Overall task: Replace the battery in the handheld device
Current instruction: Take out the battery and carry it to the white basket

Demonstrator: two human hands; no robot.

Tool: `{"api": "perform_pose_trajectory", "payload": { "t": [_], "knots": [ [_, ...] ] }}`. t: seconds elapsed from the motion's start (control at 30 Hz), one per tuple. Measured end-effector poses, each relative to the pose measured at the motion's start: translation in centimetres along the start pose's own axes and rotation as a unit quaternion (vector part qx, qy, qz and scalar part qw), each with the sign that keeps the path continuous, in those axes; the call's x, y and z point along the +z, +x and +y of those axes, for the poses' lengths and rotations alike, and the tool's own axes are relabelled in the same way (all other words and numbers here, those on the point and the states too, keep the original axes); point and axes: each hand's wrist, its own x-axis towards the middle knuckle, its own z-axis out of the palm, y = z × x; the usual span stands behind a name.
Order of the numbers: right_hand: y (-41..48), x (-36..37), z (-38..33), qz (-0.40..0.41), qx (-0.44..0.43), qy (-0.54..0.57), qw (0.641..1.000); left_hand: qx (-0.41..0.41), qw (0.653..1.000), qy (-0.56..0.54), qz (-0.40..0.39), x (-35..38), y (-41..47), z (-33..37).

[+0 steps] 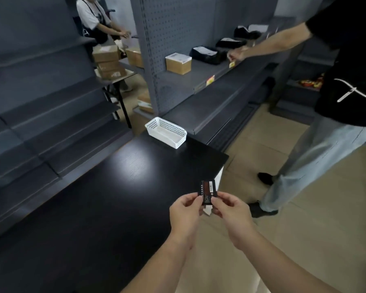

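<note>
A flat black battery with a red label and small print stands upright between my two hands, just past the right edge of the black table. My left hand pinches its left side with thumb and fingers. My right hand pinches its right side. Both hands hold it over the table's corner and the tan floor. No handheld device is in view.
A white perforated basket sits at the table's far corner. Grey shelving with cardboard boxes and black bags runs behind. A person in black top and light jeans stands close on the right, reaching to the shelf. Another person stands far left.
</note>
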Motion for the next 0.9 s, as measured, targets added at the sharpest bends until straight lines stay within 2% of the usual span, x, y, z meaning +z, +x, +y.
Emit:
{"api": "perform_pose_trajectory", "payload": {
  "t": [0.17, 0.37, 0.7, 0.9],
  "knots": [
    [5.7, -3.5, -3.2, 0.003, -0.003, -0.021, 1.0, -0.008, 1.0, 0.002, -0.006, 6.5, 3.1, 1.5],
    [13.6, -3.7, -5.1, 0.005, -0.001, -0.033, 0.999, -0.017, 1.0, -0.014, 0.0, 11.0, 9.3, 3.2],
    [28.2, 2.5, -10.0, -0.032, 0.009, -0.079, 0.996, -0.011, 0.999, -0.01, 0.04, 14.1, 23.2, 8.9],
    [34.1, 7.9, -10.6, -0.088, 0.025, -0.119, 0.989, -0.024, 0.992, -0.031, 0.122, 13.0, 28.8, 10.9]
  ]
}}
